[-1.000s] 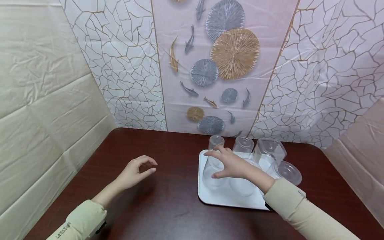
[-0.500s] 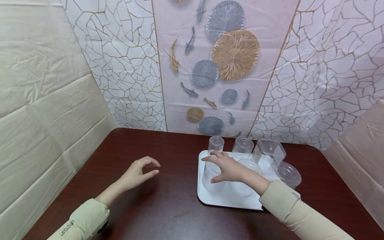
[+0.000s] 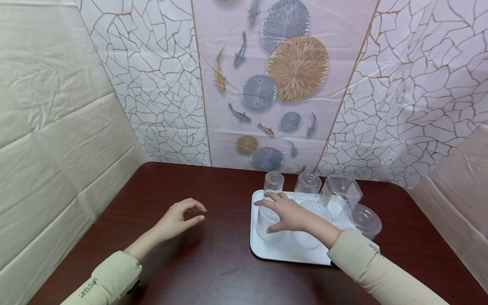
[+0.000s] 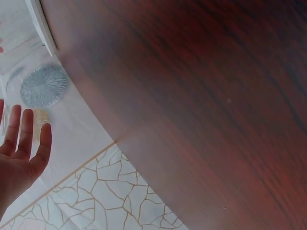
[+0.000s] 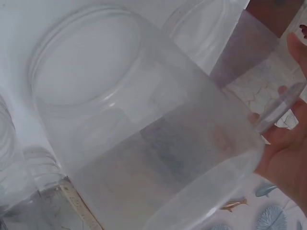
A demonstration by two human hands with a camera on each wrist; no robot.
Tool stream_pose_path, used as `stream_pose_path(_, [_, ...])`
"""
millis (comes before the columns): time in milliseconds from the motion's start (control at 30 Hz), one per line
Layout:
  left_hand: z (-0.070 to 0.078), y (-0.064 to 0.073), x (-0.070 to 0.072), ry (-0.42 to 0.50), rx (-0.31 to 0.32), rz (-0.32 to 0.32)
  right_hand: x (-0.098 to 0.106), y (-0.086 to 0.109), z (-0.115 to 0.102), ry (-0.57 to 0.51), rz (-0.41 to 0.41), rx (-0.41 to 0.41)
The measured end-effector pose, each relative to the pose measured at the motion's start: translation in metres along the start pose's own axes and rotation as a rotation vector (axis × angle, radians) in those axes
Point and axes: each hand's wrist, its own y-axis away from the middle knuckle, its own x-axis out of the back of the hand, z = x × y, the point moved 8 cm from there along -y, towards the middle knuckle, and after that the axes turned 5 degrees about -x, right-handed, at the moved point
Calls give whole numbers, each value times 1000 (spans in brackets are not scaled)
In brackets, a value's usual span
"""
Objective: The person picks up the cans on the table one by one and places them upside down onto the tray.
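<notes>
My left hand [image 3: 177, 220] is held over the dark table with its fingers loosely bent and nothing in them; its fingers also show in the left wrist view. My right hand [image 3: 291, 217] is over the white tray, thumb and fingers spread apart around the upper end of a clear plastic jar [image 3: 265, 234] at the tray's front left. A wider clear jar [image 3: 308, 240] stands beside it, partly behind the right wrist. In the right wrist view, a large clear jar [image 5: 144, 105] fills the foreground, and the right hand's fingers [image 5: 283, 148] lie at the end of another jar.
Behind these stand a small clear jar [image 3: 273, 181], another clear jar [image 3: 308, 184] and a squarish clear container [image 3: 343, 188]. A round clear container [image 3: 366, 222] is at the right. The tray [image 3: 267, 253] lies on the dark wood table [image 3: 228, 275], against a patterned backdrop.
My right hand has come down slightly and toward the left over the front-left jar. My left hand has shifted a little to the right.
</notes>
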Motion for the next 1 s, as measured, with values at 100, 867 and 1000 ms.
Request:
stream_pose_path(100, [0, 1, -2, -1, 0, -3, -1, 0, -2, 9, -31, -7])
stream_pose_path(867, [1, -7, -5, -19, 57, -72, 23, 23, 8, -15, 106, -1])
stream_pose_path(1000, [4, -12, -1, -33, 45, -50, 43, 32, 10, -31, 248, 36])
